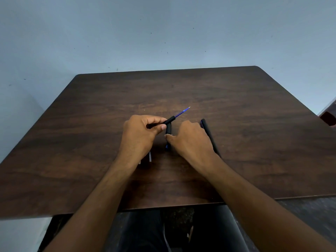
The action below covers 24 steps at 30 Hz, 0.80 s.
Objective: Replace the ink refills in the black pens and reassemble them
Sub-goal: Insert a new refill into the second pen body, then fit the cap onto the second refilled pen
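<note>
Lap: the person's legs in dark trousers (181,231) show under the near edge of the counter (91,179), closest to the viewer.
Left hand: the left hand (140,133) has fingers and thumb pinched on a black pen barrel (169,120), held up over the middle of the counter.
Refill: a blue ink refill (181,111) sticks out of that barrel and points to the far right corner; its metal tip is bare.
Right hand: the right hand (189,139) has its fingers curled on a second black piece (168,130) lying on the counter just beside the left hand. I think it is pinching it, but the fingertips are partly hidden.
Other pen: one more black pen (211,137) lies on the counter just right of the right hand, toward the right edge.
Small parts: pale thin pieces (150,157) show under the left wrist, maybe old refills; too hidden to tell.
Handling: the parts look light and stiff, the smooth barrel a little slippery. The refill is thin and may bend, so it is better to hold the barrel near its open end, not the tip.
Containers: no box or tray is in view; the barrel alone holds something, the blue refill.
</note>
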Each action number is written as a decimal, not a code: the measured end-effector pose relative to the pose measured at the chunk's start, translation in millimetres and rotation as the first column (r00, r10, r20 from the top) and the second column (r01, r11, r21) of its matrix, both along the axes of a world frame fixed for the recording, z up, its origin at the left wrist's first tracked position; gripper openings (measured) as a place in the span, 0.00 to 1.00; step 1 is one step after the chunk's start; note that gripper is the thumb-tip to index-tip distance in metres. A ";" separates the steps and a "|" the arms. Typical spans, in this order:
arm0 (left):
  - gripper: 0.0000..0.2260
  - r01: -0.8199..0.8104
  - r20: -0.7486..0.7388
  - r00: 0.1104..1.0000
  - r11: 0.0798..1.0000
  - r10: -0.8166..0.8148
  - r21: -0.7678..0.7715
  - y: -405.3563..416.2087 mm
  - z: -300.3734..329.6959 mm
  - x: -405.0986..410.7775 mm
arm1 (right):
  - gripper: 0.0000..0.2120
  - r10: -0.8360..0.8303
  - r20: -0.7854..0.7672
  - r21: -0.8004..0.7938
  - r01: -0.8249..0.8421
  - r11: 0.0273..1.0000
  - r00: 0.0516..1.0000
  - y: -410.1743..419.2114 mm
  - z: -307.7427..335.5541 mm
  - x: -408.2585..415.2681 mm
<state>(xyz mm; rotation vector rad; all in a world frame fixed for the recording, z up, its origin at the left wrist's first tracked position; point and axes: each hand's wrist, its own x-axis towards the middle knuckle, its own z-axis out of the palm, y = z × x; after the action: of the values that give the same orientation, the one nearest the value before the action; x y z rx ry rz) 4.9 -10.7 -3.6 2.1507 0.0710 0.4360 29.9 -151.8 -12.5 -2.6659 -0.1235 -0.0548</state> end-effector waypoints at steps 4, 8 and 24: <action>0.10 -0.004 0.013 1.000 1.000 0.004 0.002 0.6 1.2 1.0 | 0.22 0.005 -0.014 0.021 -0.005 1.000 1.000 0.3 2.1 1.8; 0.10 -0.005 0.018 1.000 1.000 0.005 0.010 0.0 0.7 2.1 | 0.19 0.004 -0.050 0.059 -0.001 0.998 0.999 -0.9 5.6 3.1; 0.10 -0.001 0.035 0.999 1.000 0.001 -0.015 3.4 0.0 2.1 | 0.19 -0.002 -0.158 0.202 0.034 0.979 0.987 -14.4 7.1 7.2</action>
<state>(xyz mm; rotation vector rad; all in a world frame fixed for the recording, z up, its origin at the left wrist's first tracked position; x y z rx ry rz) 7.0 -7.4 -3.5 2.1279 0.0554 0.4727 37.1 -166.2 -5.5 -2.4546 -0.0401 0.1307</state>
